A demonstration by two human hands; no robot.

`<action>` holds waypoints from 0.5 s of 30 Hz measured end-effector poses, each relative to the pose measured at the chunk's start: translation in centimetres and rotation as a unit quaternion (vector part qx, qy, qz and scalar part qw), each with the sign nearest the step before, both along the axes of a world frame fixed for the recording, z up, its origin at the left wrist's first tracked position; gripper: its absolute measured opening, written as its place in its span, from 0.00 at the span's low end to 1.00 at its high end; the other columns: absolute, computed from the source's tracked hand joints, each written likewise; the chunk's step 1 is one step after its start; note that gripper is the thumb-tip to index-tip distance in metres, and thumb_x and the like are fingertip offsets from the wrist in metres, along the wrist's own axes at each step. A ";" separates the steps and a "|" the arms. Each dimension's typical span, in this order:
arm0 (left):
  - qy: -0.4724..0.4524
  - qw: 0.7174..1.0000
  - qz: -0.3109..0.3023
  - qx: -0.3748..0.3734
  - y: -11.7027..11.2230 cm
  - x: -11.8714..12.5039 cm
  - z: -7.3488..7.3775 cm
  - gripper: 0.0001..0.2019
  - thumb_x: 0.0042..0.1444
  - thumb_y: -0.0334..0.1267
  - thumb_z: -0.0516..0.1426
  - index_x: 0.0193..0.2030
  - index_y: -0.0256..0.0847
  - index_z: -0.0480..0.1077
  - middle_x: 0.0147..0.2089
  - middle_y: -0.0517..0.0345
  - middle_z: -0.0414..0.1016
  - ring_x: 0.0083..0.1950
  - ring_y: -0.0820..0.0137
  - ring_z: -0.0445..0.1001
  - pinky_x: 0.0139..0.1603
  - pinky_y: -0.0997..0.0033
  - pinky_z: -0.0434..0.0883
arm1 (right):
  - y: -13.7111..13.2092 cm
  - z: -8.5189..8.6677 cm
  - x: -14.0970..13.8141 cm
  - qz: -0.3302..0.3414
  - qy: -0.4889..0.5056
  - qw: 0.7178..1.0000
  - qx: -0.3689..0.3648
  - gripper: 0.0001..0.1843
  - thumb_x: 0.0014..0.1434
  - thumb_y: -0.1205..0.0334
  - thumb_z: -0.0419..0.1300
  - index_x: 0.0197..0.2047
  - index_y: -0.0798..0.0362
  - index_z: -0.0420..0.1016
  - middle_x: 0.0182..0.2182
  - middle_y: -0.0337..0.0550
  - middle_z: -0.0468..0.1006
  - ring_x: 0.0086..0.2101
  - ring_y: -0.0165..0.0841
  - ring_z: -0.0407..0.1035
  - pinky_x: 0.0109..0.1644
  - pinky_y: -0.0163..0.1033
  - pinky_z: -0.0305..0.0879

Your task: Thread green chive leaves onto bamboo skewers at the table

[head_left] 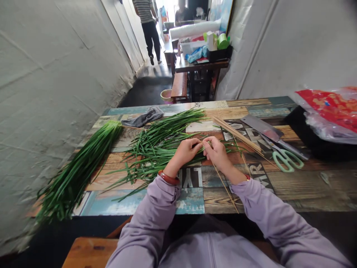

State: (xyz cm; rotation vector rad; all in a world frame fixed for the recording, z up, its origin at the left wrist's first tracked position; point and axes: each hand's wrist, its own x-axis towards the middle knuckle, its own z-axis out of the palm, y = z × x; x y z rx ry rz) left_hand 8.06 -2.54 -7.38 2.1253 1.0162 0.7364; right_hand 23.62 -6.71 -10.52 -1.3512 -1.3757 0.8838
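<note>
My left hand [188, 152] and my right hand [218, 153] meet over the table, thumbs and fingers pinched together. Between their tips shows a small pale bit of chive stalk. A thin bamboo skewer [223, 182] slants from under my right hand down toward the table's near edge. Loose green chives [156, 149] lie spread beneath and left of my left hand, with a few leaves poking out past my right hand. What exactly the fingertips press on is partly hidden.
A thick bunch of chives [83, 171] lies far left, beside a grey cloth [145, 116]. On the right are bamboo skewers [237, 134], a cleaver [262, 126], green-handled scissors [287, 160] and a red plastic bag [331, 108]. A person [149, 26] stands in the background near another table [186, 67].
</note>
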 end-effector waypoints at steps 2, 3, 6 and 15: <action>-0.003 1.000 0.019 0.004 0.3 -0.4 0.1 0.11 0.62 0.37 0.54 0.38 0.36 0.77 0.36 0.55 0.80 0.37 0.71 0.74 0.41 0.74 0.67 | 0.2 0.1 0.0 0.006 0.008 1.000 -0.011 0.17 0.63 0.45 0.54 0.39 0.51 0.68 0.17 0.32 0.73 0.15 0.26 0.64 0.23 0.31 0.60; -0.001 0.999 0.038 0.007 0.6 -0.7 0.1 0.11 0.62 0.37 0.54 0.39 0.36 0.77 0.37 0.54 0.80 0.38 0.70 0.75 0.41 0.73 0.67 | 0.2 0.1 -0.1 0.005 0.010 1.000 -0.014 0.17 0.62 0.45 0.54 0.38 0.51 0.68 0.17 0.32 0.73 0.15 0.26 0.64 0.22 0.31 0.60; 0.027 0.994 0.105 0.027 2.1 -1.5 0.2 0.13 0.62 0.38 0.53 0.40 0.35 0.77 0.35 0.53 0.79 0.36 0.69 0.74 0.39 0.72 0.68 | 0.4 0.3 -0.2 -0.008 0.010 1.000 -0.018 0.15 0.62 0.48 0.54 0.37 0.51 0.68 0.17 0.32 0.72 0.14 0.26 0.64 0.22 0.31 0.60; 0.297 0.935 0.136 0.139 8.4 -0.2 2.9 0.16 0.62 0.35 0.51 0.50 0.35 0.76 0.54 0.43 0.76 0.55 0.59 0.73 0.57 0.62 0.68 | 0.4 0.7 -0.3 -0.010 0.005 1.000 -0.014 0.12 0.62 0.51 0.54 0.36 0.51 0.69 0.17 0.33 0.73 0.15 0.27 0.65 0.24 0.31 0.61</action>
